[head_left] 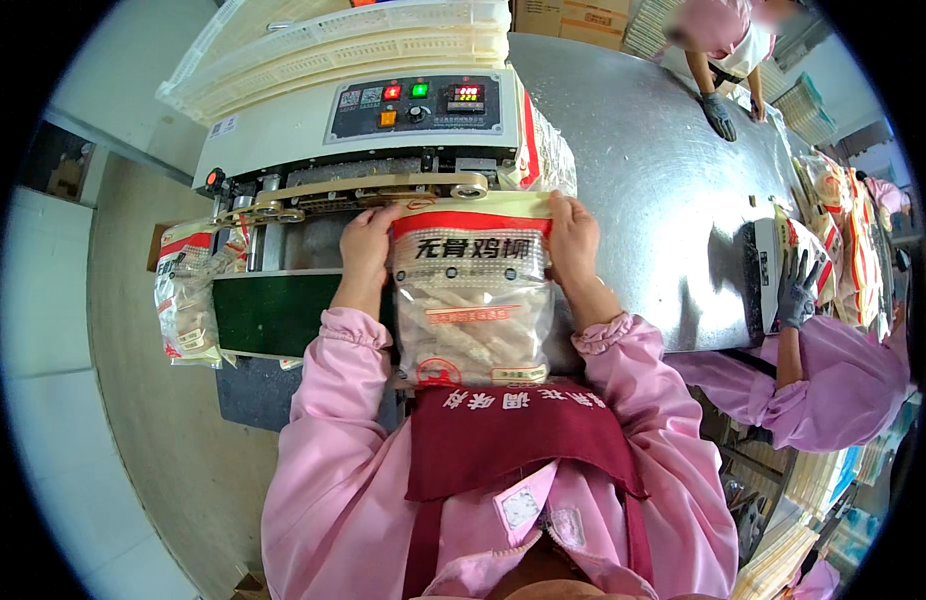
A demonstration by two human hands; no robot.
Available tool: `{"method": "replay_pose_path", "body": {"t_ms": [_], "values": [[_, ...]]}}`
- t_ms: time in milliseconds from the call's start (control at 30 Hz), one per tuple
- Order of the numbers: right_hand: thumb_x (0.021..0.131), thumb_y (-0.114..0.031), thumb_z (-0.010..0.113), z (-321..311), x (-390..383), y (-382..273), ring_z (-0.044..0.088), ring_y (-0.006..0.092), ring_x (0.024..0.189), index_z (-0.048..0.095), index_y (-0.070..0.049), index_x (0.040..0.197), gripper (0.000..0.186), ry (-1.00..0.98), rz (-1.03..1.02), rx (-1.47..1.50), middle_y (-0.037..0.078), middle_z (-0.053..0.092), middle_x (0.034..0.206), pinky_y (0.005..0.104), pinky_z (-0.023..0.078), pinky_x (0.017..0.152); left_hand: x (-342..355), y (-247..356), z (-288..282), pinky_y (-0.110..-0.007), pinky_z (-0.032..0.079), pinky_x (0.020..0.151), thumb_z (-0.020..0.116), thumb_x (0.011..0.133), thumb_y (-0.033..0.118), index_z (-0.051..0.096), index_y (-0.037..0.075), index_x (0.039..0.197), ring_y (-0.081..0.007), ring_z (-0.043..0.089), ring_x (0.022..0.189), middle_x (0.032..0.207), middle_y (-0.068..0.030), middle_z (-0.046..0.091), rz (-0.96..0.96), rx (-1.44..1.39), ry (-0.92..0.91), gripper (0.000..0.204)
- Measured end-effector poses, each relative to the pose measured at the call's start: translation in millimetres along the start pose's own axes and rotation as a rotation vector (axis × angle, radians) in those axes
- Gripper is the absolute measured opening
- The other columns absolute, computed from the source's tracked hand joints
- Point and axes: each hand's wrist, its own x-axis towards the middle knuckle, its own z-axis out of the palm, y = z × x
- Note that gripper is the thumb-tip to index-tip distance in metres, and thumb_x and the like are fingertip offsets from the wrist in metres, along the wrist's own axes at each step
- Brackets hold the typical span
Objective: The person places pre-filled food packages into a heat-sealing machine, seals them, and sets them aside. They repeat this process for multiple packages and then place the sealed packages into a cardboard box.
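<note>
Between my two hands hangs a clear plastic food bag (474,300) with a red and pale yellow top band and pale strips of food inside. My left hand (368,250) pinches its upper left corner, and my right hand (575,240) grips the upper right corner. The bag's top edge lies along the front of a white band sealing machine (273,140), close to its tan sealing belt (373,188). Just left of my left hand runs the machine's dark green conveyor belt (278,312). At the belt's left end, another filled bag (188,290) hangs over.
Cream plastic trays (333,60) are stacked on the sealer. A steel table (643,190) extends to the right, with more packed bags (855,240) at its far side. One co-worker's gloved hand (719,117) rests at the back; another's gloved hand (798,288) is at a bag on the right.
</note>
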Motion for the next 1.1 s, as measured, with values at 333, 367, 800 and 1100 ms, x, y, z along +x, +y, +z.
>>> {"method": "replay_pose_path", "body": {"t_ms": [333,367,800,1100], "values": [[0.08,-0.017,0.078,3,19,-11,0.065,0.0309,0.088,0.064,-0.006,0.113,0.038,0.056,-0.697,-0.392,0.014,0.064,0.104,0.0393,0.053,0.076,-42,63,-99,-0.024,0.053,0.071,0.072,0.089,0.015,0.066,0.005,0.108,-0.0109,0.064,0.081,0.097,-0.0076,0.071,0.09,-0.112,0.187,0.022],[0.079,-0.016,0.079,4,23,-11,0.066,0.0301,0.093,0.065,-0.007,0.113,0.038,0.052,-0.742,-0.475,0.013,0.065,0.106,0.0378,0.054,0.078,-49,67,-110,-0.024,0.052,0.072,0.072,0.09,0.016,0.066,0.005,0.109,-0.0108,0.063,0.081,0.097,-0.0072,0.071,0.114,-0.12,0.213,0.023],[0.096,-0.008,0.064,-90,72,-97,0.051,0.0022,0.074,0.067,-0.001,0.092,0.009,0.018,-0.61,0.348,-0.004,0.063,0.084,0.0189,0.042,0.065,-132,123,-41,-0.021,0.047,0.073,0.066,0.094,0.015,0.066,0.004,0.113,-0.0079,0.06,0.083,0.095,-0.0027,0.068,0.176,-0.038,0.022,0.022],[0.099,-0.012,0.057,-84,-71,-195,0.068,0.0156,0.084,0.067,0.0,0.103,0.016,-0.048,-0.255,0.733,0.008,0.071,0.095,0.0282,0.056,0.075,-119,150,67,-0.034,0.044,0.099,0.062,0.097,0.028,0.052,0.008,0.136,-0.0176,0.056,0.115,0.133,-0.0058,0.058,0.248,-0.224,-0.663,0.045]]}}
